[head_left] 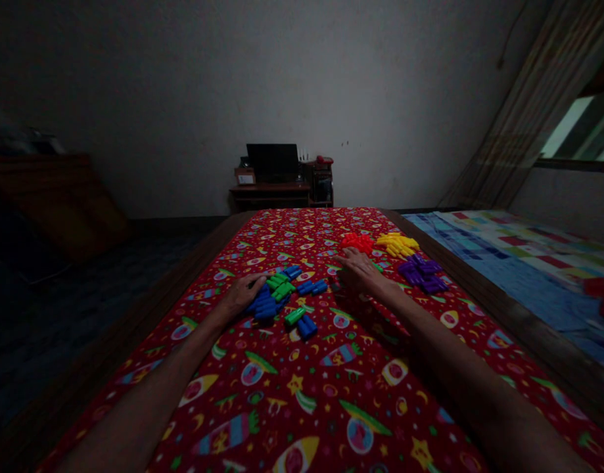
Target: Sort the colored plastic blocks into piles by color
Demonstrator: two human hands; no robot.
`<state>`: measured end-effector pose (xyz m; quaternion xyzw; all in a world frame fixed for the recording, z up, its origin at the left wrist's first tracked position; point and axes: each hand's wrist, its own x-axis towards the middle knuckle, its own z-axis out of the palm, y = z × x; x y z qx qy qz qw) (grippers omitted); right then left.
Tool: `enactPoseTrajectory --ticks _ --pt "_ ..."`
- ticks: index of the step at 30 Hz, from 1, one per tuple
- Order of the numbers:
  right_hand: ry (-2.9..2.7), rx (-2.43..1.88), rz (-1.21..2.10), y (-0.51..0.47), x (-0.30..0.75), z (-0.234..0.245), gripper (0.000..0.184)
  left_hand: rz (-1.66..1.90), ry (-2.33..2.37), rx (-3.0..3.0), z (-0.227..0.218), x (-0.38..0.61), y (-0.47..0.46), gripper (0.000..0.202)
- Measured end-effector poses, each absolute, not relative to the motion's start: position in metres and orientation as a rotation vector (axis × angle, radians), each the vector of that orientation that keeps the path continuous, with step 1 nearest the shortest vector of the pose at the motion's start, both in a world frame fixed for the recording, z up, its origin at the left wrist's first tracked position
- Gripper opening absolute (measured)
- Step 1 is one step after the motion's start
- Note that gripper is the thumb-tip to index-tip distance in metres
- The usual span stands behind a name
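My left hand (243,293) rests at the left edge of a mixed heap of small plastic pieces, its fingers loosely apart. In that heap are blue pieces (265,306) and green pieces (280,287). More blue pieces (312,288) lie just right of it, and nearer me a green piece (295,316) touches a blue piece (307,328). My right hand (361,268) is over the cloth just on the near side of a red pile (357,243), fingers stretched to the left. Nothing shows in its fingers, though their undersides are hidden.
A yellow pile (397,244) and a purple pile (422,273) lie to the right on the red patterned cloth (302,394). Behind the table stands a desk with a monitor (273,162). A bed (509,263) is at the right, a wooden cabinet (50,203) at the left.
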<state>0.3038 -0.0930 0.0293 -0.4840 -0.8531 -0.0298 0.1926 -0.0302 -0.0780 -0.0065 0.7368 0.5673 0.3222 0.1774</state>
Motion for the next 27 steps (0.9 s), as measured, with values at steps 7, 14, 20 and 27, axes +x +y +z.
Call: enactPoseTrajectory --ticks 7,14,20,27 --pt "-2.65 -0.581 0.526 -0.13 0.227 0.031 0.023 0.916 1.569 2.067 -0.004 -0.027 -0.08 0.066" --pt "-2.553 -0.828 0.409 -0.119 0.23 0.025 0.016 0.906 1.555 2.072 -0.004 -0.028 -0.081 0.067" --pt "-2.31 -1.371 -0.055 -0.086 0.29 0.029 0.023 0.941 1.565 2.046 -0.005 -0.027 -0.08 0.068" --pt "-2.192 -1.584 -0.26 -0.08 0.315 0.021 0.026 0.94 1.575 2.051 -0.002 -0.022 -0.081 0.07"
